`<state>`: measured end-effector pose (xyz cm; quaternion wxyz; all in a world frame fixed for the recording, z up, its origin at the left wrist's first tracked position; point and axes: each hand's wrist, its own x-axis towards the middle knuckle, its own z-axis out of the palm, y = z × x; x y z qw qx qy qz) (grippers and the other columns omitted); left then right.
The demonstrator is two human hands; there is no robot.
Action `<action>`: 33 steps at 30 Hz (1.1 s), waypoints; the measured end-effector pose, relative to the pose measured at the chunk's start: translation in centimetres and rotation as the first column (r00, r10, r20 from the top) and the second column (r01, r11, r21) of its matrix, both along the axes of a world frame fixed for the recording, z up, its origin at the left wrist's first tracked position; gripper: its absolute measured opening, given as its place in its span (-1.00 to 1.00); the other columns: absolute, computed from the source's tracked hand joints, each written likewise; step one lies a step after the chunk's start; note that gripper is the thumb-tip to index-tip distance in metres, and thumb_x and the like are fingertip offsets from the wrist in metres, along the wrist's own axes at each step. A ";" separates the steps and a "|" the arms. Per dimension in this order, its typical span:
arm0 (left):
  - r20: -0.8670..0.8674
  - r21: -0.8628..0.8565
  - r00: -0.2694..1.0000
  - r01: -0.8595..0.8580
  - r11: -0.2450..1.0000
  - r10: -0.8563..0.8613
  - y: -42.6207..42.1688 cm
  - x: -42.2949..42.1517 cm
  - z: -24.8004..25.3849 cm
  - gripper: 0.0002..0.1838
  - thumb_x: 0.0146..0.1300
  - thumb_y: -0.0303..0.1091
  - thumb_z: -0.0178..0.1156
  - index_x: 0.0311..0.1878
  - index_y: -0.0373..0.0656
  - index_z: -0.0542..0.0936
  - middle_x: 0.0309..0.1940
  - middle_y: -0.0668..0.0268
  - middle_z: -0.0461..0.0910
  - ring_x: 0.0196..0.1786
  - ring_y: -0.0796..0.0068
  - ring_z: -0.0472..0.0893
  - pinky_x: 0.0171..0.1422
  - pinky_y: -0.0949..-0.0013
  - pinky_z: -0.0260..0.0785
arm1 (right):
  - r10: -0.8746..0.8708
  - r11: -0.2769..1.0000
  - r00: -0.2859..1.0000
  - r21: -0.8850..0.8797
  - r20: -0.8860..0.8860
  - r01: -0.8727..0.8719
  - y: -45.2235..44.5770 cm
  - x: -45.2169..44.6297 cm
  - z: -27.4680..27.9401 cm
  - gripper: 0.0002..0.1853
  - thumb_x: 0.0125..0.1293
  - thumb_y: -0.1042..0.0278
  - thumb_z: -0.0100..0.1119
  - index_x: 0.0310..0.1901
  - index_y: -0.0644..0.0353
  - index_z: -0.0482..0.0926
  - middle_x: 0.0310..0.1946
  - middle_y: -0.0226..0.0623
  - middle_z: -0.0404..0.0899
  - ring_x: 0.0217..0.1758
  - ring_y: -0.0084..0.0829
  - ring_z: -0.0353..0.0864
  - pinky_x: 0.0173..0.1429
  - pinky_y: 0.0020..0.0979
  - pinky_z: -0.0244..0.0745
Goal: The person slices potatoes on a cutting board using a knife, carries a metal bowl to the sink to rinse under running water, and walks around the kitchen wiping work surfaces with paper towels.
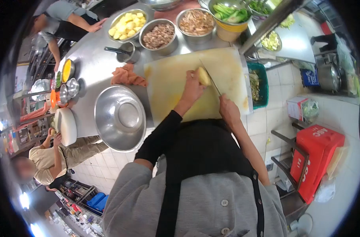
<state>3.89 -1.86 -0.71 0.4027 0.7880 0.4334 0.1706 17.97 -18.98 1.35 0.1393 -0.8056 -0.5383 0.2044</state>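
On the large, yellow-stained cutting board (172, 75), my left hand (192, 87) grips a pale yellow peeled potato (204, 76). Its fingers are wrapped round the left side of the potato. My right hand (229, 109) is closed on the handle of a knife (213, 82). The long thin blade points away from me and lies along the potato's right side; whether it has cut in I cannot tell. Left of the board are a crumpled orange cloth (128, 75) and a big steel bowl (120, 117).
Behind the board stand steel bowls of potato chunks (127, 25), chopped meat (159, 36), shredded food (195, 22) and greens (229, 13). A green basket (258, 85) and a red box (316, 158) are at right. Two people work at left, one at a white board (65, 126).
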 end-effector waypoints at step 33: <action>0.160 0.221 0.970 0.147 0.964 -0.185 3.2 -2.1 1.1 -0.78 0.21 -0.59 0.34 -0.08 -0.24 0.61 0.09 0.11 0.54 0.13 -0.04 0.61 0.26 0.07 0.53 | 0.098 0.987 0.986 -0.142 0.136 -0.079 2.6 -2.5 6.5 -0.82 0.58 0.39 0.04 -0.25 0.21 0.39 -0.54 -0.03 0.70 -0.42 -0.07 0.82 -0.40 -0.14 0.74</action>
